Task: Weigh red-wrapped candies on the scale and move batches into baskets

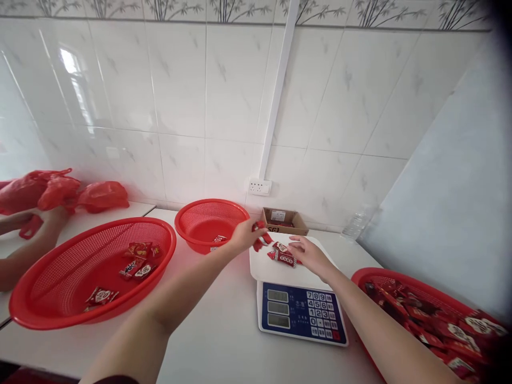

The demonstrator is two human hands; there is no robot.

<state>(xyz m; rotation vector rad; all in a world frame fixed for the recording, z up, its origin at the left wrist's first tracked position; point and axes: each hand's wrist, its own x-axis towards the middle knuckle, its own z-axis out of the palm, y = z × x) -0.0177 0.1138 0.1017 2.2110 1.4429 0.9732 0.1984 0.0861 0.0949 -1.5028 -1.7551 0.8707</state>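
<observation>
My left hand (pixel 242 237) is closed around small red wrapped snack packets (pixel 262 237), held just above the left side of the scale's white tray (pixel 260 269). Curled at the right of the same tray, my right hand (pixel 307 253) has its fingertips on a little group of red snack packets (pixel 285 257); how firmly it grips them is partly hidden. Below the tray is the scale's blue keypad panel (pixel 303 313), with three grey displays whose figures I cannot read.
A large red basket (pixel 36 277) with several packets stands left, a smaller red basket (pixel 212 205) behind. Another red basket (pixel 362 274), full of packets, is at right. A cardboard box (pixel 298 224) and clear plastic container (pixel 356 224) stand behind. Another person's hands (pixel 52 221) touch red bags (pixel 60 192).
</observation>
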